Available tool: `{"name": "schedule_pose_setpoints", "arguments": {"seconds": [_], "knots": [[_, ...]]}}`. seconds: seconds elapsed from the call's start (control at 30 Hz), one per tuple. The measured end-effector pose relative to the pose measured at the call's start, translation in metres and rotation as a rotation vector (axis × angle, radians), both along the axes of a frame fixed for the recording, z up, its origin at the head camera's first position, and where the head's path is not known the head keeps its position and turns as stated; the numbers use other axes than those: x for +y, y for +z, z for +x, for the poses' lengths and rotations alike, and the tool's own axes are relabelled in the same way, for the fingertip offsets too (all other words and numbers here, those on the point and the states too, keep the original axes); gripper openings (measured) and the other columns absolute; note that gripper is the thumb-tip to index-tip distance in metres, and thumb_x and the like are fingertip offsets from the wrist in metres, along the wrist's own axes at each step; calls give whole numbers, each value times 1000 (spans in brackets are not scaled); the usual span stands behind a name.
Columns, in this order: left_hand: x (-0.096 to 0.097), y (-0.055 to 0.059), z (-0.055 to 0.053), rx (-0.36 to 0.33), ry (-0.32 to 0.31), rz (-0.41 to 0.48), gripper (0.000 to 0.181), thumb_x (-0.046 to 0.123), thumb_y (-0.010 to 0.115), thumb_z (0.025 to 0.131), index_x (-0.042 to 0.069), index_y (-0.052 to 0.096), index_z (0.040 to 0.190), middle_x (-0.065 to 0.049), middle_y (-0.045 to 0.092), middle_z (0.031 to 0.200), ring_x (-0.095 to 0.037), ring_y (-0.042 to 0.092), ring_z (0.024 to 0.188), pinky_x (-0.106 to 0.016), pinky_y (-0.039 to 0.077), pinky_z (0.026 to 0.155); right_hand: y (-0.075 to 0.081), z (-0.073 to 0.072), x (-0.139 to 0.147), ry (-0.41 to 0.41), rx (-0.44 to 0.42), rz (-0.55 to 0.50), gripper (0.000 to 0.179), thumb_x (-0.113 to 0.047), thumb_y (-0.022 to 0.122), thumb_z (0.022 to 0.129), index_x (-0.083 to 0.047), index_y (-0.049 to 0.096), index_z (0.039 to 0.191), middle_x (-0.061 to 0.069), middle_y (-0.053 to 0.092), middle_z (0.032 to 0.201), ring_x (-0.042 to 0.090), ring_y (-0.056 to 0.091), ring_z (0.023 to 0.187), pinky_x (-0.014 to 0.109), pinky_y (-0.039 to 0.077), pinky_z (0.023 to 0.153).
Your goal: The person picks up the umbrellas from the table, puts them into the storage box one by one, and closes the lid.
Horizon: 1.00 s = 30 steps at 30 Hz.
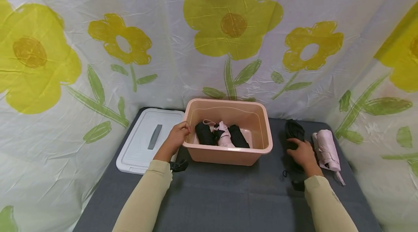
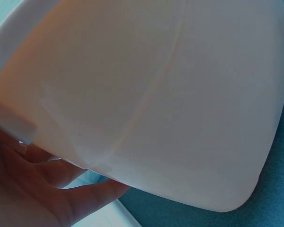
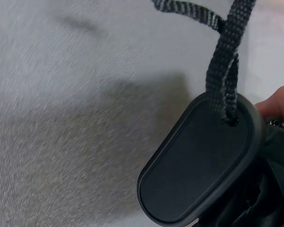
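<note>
A peach plastic bin (image 1: 225, 157) stands at the back middle of the table. My left hand (image 1: 177, 135) grips its left rim, and the bin's wall (image 2: 189, 118) fills most of the left wrist view. Inside lie a black folding umbrella (image 1: 205, 134), a pink folding umbrella (image 1: 225, 137) and another black one (image 1: 238, 137). At the right, my right hand (image 1: 302, 153) holds a black folding umbrella (image 1: 294, 129) lying on the table. Its flat handle end (image 3: 194, 165) with a woven strap shows in the right wrist view. My palm hides its middle.
Just right of my right hand lies a pink folding umbrella (image 1: 327, 150) with its strap. A white lid (image 1: 138, 145) with a grey handle rests left of the bin. Dark grey cloth covers the table (image 1: 222, 199). A flowered curtain (image 1: 169, 61) hangs behind and at both sides.
</note>
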<state>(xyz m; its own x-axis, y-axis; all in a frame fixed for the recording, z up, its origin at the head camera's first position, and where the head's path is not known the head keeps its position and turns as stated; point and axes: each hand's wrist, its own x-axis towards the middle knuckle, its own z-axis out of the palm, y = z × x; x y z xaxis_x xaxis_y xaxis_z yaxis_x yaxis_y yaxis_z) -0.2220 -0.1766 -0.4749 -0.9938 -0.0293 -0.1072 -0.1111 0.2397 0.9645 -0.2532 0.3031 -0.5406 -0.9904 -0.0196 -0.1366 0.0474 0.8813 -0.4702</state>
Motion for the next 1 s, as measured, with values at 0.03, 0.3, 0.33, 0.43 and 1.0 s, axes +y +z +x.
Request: {"name": "schedule_pose_setpoints", "arguments": {"seconds": [0.03, 0.3, 0.33, 0.43, 1.0], "knots": [[-1, -4, -2, 2, 2, 5, 16, -2, 39, 90, -7, 53, 84, -5, 42, 75, -22, 43, 78, -29, 38, 65, 1, 0, -1, 0, 1, -4, 53, -24, 59, 88, -7, 50, 138, 43, 29, 143, 61, 24, 131, 72, 33, 95], [-5, -22, -11, 31, 17, -5, 17, 2, 40, 90, -7, 54, 87, -5, 42, 75, -23, 44, 77, -30, 39, 65, 10, 1, -9, -6, 33, -23, 53, -25, 59, 88, -10, 51, 138, 40, 34, 141, 58, 31, 128, 70, 34, 96], [-5, -22, -11, 33, 17, -7, 17, 3, 40, 90, -6, 54, 86, -5, 42, 75, -23, 44, 78, -31, 39, 65, 11, 2, -11, -7, 40, -26, 53, -25, 59, 88, -10, 51, 138, 40, 35, 141, 57, 32, 128, 70, 34, 96], [-5, -23, -11, 38, 16, -14, 16, 3, 40, 89, -2, 54, 82, -6, 42, 74, -24, 45, 78, -31, 39, 65, 15, 1, -14, -8, 64, -29, 52, -24, 59, 87, -10, 52, 137, 39, 36, 141, 56, 33, 129, 69, 34, 98], [-3, -7, -3, 6, -15, 21, 17, 0, 40, 92, -9, 54, 87, -8, 45, 81, -26, 47, 87, -31, 41, 68, 45, 4, -32, 24, 136, -75, 54, -25, 59, 90, -13, 50, 142, 35, 35, 145, 54, 46, 119, 61, 47, 83]]}}
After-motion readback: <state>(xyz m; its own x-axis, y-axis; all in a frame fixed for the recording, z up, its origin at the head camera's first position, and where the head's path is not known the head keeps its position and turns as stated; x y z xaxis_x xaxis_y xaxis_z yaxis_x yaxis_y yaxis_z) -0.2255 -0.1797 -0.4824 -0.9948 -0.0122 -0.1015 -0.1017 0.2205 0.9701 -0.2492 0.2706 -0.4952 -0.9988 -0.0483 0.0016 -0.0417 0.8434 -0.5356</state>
